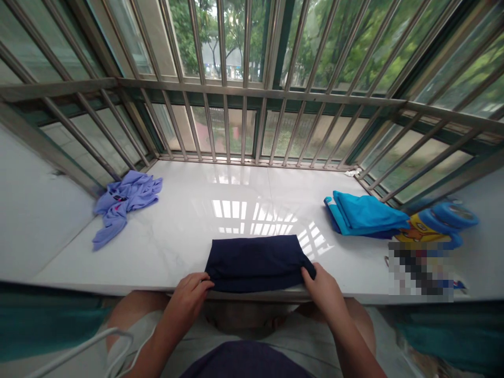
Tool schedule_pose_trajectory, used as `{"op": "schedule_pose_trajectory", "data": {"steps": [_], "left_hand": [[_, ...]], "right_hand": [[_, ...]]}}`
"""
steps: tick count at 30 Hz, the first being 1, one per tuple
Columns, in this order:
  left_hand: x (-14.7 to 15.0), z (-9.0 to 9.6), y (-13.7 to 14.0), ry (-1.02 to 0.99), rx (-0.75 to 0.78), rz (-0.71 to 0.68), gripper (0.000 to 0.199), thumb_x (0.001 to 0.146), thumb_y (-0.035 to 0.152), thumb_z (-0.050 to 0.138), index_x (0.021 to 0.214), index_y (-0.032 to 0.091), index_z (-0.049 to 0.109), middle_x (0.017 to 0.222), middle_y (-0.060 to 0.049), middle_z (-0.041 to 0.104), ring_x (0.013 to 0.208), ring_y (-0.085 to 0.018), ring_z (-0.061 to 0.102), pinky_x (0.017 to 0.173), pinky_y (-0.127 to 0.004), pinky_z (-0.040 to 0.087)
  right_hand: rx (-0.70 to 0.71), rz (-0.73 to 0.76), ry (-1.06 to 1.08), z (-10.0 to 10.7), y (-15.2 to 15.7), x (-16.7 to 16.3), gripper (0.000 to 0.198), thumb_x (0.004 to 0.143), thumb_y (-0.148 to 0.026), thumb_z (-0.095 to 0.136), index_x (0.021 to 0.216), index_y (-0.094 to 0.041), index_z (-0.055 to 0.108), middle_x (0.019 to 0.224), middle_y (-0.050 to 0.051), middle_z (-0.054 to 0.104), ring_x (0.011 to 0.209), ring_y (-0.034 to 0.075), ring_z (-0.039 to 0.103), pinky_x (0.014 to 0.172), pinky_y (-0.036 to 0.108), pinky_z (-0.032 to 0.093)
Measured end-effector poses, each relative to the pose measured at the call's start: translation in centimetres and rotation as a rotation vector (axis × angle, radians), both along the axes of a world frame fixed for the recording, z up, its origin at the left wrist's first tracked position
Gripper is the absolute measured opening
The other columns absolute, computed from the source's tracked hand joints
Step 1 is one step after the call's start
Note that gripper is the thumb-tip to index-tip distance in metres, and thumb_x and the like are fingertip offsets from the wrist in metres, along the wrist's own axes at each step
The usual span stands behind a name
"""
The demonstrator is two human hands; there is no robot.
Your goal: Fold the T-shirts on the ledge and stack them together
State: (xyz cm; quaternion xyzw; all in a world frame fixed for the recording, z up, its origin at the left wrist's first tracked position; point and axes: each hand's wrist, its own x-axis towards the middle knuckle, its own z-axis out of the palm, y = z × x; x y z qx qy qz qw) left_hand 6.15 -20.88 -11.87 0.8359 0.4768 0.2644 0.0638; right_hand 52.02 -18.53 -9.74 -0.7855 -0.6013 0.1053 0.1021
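A dark navy piece of clothing (255,260), folded into a wide rectangle, lies at the front edge of the white sill. What kind of garment it is, I cannot tell. My left hand (192,291) pinches its lower left corner between thumb and fingers. At the right end, my right hand (321,283) grips the fabric, and a bit of cloth bunches up above the thumb.
A crumpled lavender garment (128,205) lies at the left by the wall. On the right sit folded bright blue clothes (366,212), beside a yellow and blue bottle (433,226). A blurred-out patch covers something in front of it. Metal window bars (255,94) rise behind the sill.
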Motion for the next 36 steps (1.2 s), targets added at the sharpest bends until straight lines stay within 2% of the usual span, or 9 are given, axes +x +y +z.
{"op": "schedule_pose_trajectory", "data": {"steps": [3, 6, 10, 16, 21, 24, 28, 32, 36], "left_hand": [[0.9, 0.2, -0.1, 0.028, -0.066, -0.041, 0.033, 0.095, 0.009, 0.057, 0.116, 0.029, 0.074, 0.128, -0.01, 0.074, 0.122, -0.028, 0.07, 0.106, -0.046, 0.059], [0.8, -0.3, 0.1, 0.063, -0.089, -0.064, 0.045, 0.085, 0.002, 0.056, 0.117, 0.029, 0.073, 0.134, -0.009, 0.073, 0.126, -0.029, 0.069, 0.114, -0.051, 0.056], [-0.5, -0.7, 1.2, 0.099, -0.101, -0.067, 0.041, 0.091, 0.005, 0.057, 0.12, 0.029, 0.073, 0.146, -0.008, 0.071, 0.138, -0.029, 0.065, 0.124, -0.055, 0.047], [-2.7, 1.0, 4.0, 0.115, -0.239, -0.017, 0.037, 0.095, 0.038, 0.078, 0.131, 0.032, 0.073, 0.158, -0.007, 0.065, 0.149, -0.034, 0.057, 0.125, -0.061, 0.044], [-1.1, 2.1, 6.7, -0.084, -0.246, 0.257, 0.035, 0.1, 0.049, 0.067, 0.121, 0.023, 0.075, 0.122, -0.011, 0.079, 0.112, -0.03, 0.074, 0.102, -0.046, 0.059], [1.2, 2.5, 8.3, -0.068, -0.247, 0.429, 0.033, 0.098, 0.047, 0.065, 0.114, 0.019, 0.073, 0.1, -0.01, 0.076, 0.093, -0.029, 0.073, 0.087, -0.041, 0.057], [3.0, 4.1, 9.2, 0.012, -0.305, 0.448, 0.025, 0.097, 0.037, 0.062, 0.077, 0.023, 0.063, 0.079, -0.005, 0.068, 0.078, -0.024, 0.066, 0.075, -0.035, 0.049], [2.8, 5.7, 7.9, -0.097, -0.328, 0.443, 0.03, 0.099, 0.045, 0.06, 0.077, 0.024, 0.061, 0.075, -0.001, 0.064, 0.072, -0.022, 0.062, 0.072, -0.033, 0.045], [2.2, 4.9, 6.0, -0.137, -0.414, 0.43, 0.03, 0.096, 0.047, 0.061, 0.077, 0.025, 0.06, 0.072, 0.001, 0.062, 0.069, -0.021, 0.061, 0.07, -0.032, 0.043]], "right_hand": [[0.179, 0.039, -0.106, 0.7, -0.1, 0.2, 0.019, 0.103, -0.04, 0.061, 0.103, -0.022, 0.067, 0.097, 0.014, 0.073, 0.086, 0.031, 0.072, 0.073, 0.038, 0.052], [0.304, 0.244, -0.1, 1.3, -0.3, -0.2, 0.033, 0.101, -0.036, 0.065, 0.13, -0.02, 0.066, 0.125, 0.019, 0.069, 0.11, 0.034, 0.07, 0.089, 0.045, 0.058], [0.212, 0.541, 0.004, 1.0, 0.5, -0.9, 0.049, 0.096, -0.023, 0.069, 0.145, -0.028, 0.065, 0.142, 0.014, 0.063, 0.126, 0.033, 0.066, 0.103, 0.048, 0.059], [0.143, 0.505, 0.097, 0.6, 3.1, -1.2, 0.048, 0.096, -0.011, 0.058, 0.142, -0.024, 0.067, 0.138, 0.013, 0.064, 0.124, 0.027, 0.068, 0.108, 0.043, 0.058], [0.085, 0.526, 0.161, 1.2, 4.0, -1.5, 0.051, 0.091, -0.005, 0.058, 0.137, -0.023, 0.07, 0.13, 0.011, 0.067, 0.121, 0.024, 0.069, 0.107, 0.039, 0.056], [0.059, 0.529, 0.103, 1.7, 4.5, -1.7, 0.044, 0.094, -0.004, 0.051, 0.126, -0.023, 0.075, 0.122, 0.009, 0.071, 0.112, 0.022, 0.071, 0.1, 0.036, 0.057], [0.122, 0.518, 0.062, 2.7, 4.9, -1.8, 0.041, 0.101, -0.006, 0.043, 0.115, -0.023, 0.077, 0.115, 0.008, 0.072, 0.103, 0.022, 0.071, 0.093, 0.033, 0.057], [0.321, 0.496, 0.114, 3.6, 4.6, -1.4, 0.04, 0.104, -0.008, 0.041, 0.115, -0.023, 0.076, 0.117, 0.01, 0.071, 0.11, 0.024, 0.069, 0.098, 0.035, 0.057], [0.364, 0.466, 0.101, 2.5, 3.6, -1.0, 0.038, 0.102, -0.007, 0.042, 0.113, -0.022, 0.075, 0.118, 0.011, 0.07, 0.112, 0.025, 0.068, 0.098, 0.037, 0.058]]}}
